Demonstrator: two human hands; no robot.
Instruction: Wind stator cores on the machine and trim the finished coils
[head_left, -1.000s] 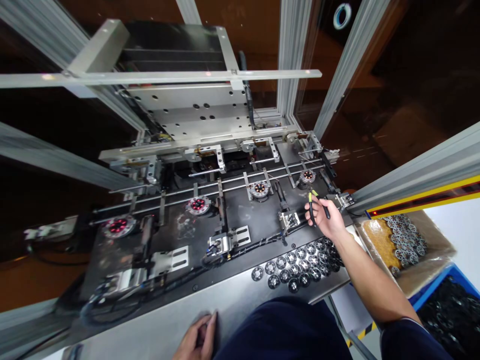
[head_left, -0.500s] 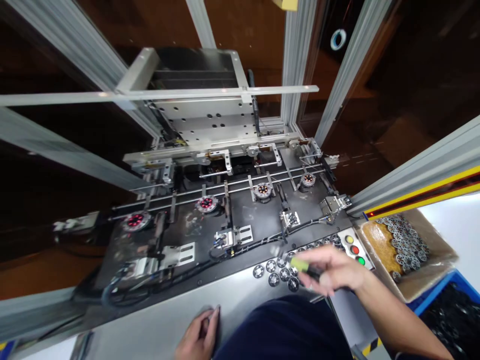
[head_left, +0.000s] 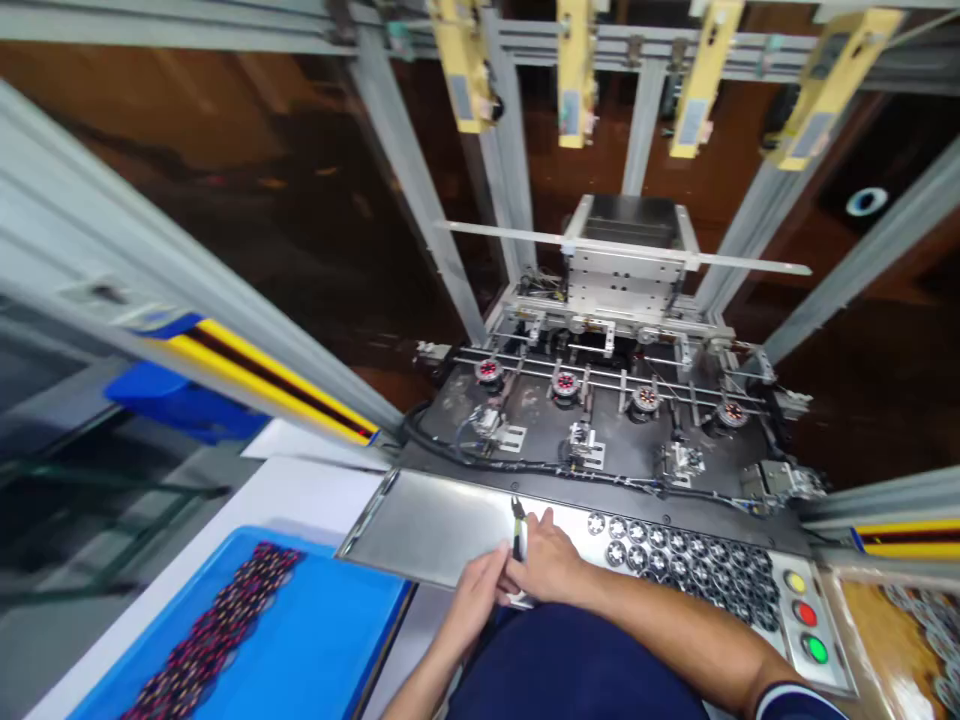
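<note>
My right hand (head_left: 553, 562) is closed around small pliers (head_left: 517, 512) with yellow-green and black grips, their metal jaws pointing away from me over the bare metal shelf (head_left: 442, 520). Close against it, my left hand (head_left: 476, 595) has its fingers pinched together near the handle end. Whatever lies between those fingertips is hidden. Just right of my hands, rows of round black-and-silver rotor-like parts (head_left: 658, 538) lie on the shelf.
Behind the shelf stands a machine bed with several round fixtures (head_left: 565, 386) and clamps. A blue tray (head_left: 322, 610) at left holds red-and-black parts. Yellow, red and green buttons (head_left: 814, 650) and a carton (head_left: 862, 630) sit at right. Yellow light bars (head_left: 270, 375) flank the opening.
The view has swung left and back, bringing the blue tray in. My right hand has moved the pliers left, away from the round parts, and the two hands have come together.
</note>
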